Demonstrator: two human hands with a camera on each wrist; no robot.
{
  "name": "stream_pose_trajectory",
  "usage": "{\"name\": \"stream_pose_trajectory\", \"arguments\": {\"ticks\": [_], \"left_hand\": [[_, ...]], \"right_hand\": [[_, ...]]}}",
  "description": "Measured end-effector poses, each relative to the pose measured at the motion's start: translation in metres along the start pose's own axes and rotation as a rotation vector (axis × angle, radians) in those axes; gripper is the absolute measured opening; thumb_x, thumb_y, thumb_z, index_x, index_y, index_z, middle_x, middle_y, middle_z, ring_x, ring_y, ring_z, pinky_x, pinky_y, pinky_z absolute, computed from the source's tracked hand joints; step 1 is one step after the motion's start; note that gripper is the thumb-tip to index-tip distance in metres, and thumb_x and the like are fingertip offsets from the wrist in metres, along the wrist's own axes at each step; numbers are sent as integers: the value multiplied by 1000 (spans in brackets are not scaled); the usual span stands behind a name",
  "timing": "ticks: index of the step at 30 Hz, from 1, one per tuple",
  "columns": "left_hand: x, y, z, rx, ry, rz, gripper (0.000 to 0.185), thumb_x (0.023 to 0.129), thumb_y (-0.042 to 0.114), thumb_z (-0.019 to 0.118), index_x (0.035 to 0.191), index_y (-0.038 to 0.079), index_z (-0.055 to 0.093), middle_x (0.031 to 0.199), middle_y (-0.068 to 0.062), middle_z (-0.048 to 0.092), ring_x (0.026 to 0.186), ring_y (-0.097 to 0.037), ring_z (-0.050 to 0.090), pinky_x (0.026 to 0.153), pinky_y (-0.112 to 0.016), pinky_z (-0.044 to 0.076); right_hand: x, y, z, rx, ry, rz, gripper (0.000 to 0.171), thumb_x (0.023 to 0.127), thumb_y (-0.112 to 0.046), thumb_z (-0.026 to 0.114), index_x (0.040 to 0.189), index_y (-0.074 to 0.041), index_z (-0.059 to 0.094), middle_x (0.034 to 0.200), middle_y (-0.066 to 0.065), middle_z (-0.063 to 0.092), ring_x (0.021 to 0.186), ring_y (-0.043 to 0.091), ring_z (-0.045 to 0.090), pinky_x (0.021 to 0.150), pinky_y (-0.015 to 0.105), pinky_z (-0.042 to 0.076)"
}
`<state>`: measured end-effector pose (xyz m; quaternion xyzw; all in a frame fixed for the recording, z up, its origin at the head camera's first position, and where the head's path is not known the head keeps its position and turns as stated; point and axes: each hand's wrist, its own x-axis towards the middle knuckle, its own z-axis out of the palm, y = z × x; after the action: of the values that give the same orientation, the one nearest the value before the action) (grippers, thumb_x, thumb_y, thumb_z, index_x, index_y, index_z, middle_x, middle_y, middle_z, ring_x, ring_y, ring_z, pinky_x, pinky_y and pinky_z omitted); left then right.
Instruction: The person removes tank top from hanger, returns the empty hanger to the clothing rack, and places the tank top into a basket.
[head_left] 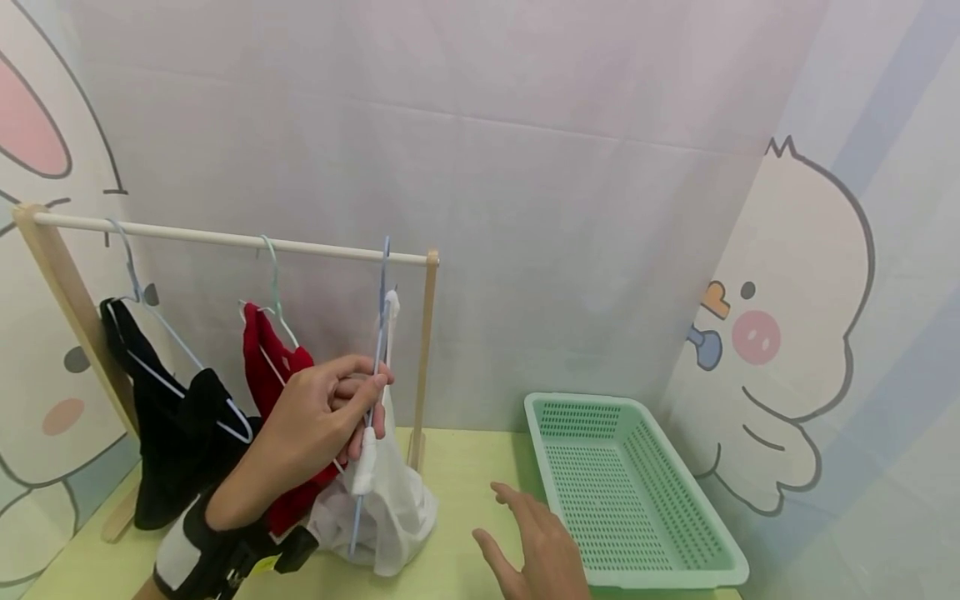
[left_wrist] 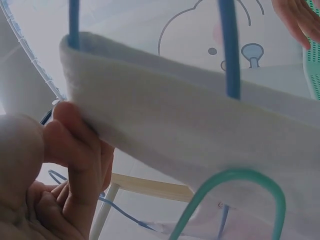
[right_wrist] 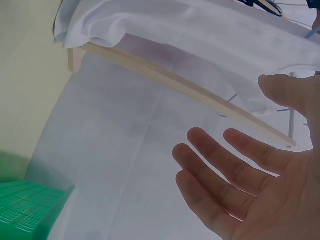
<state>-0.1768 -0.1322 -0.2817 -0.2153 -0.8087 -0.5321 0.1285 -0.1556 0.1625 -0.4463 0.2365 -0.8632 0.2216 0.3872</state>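
Observation:
My left hand (head_left: 318, 410) pinches a blue clothes hanger (head_left: 381, 329) near the right end of the rack. From that hanger drapes a white garment (head_left: 397, 508), its lower part bunched by the tabletop; up close in the left wrist view, the white cloth (left_wrist: 145, 100) stretches past my fingers. The hook's top is level with the rail, but I cannot tell whether it rests on it. Between the garment and the basket, my right hand (head_left: 542, 546) is held with fingers spread and nothing in it, as the right wrist view also shows.
A wooden rack with a white rail (head_left: 191, 236) stands at left. On it hang a black garment (head_left: 172, 442) on a blue hanger and a red garment (head_left: 266, 350) on a green hanger. A green perforated basket (head_left: 738, 567) sits at right, with a printed curtain (head_left: 525, 250) behind.

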Motion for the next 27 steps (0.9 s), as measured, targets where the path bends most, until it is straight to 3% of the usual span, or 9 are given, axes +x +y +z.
{"name": "stream_pose_trajectory", "arguments": {"ticks": [12, 19, 27], "left_hand": [[-9, 3, 2, -6, -22, 12, 19, 108, 16, 66, 120, 1, 68, 72, 1, 70, 44, -20, 57, 44, -29, 49], [-12, 5, 2, -9, -28, 24, 20, 108, 17, 66, 120, 1, 68, 71, 2, 70, 44, -23, 57, 43, -28, 48], [-21, 5, 4, -5, -35, 25, 19, 108, 18, 66, 119, 3, 69, 71, 4, 70, 43, -18, 57, 41, -29, 46]], "right_hand": [[1, 0, 0, -12, -4, 2, 52, 87, -33, 89, 132, -14, 71, 110, -9, 75, 93, 13, 73, 71, 33, 60], [1, 0, -4, -21, -5, 57, 54, 83, -30, 91, 132, -18, 71, 111, -10, 75, 92, 13, 72, 70, 35, 59], [0, 0, -4, -26, -11, 60, 54, 83, -30, 91, 131, -16, 72, 111, -10, 75, 92, 14, 72, 71, 36, 59]]}}
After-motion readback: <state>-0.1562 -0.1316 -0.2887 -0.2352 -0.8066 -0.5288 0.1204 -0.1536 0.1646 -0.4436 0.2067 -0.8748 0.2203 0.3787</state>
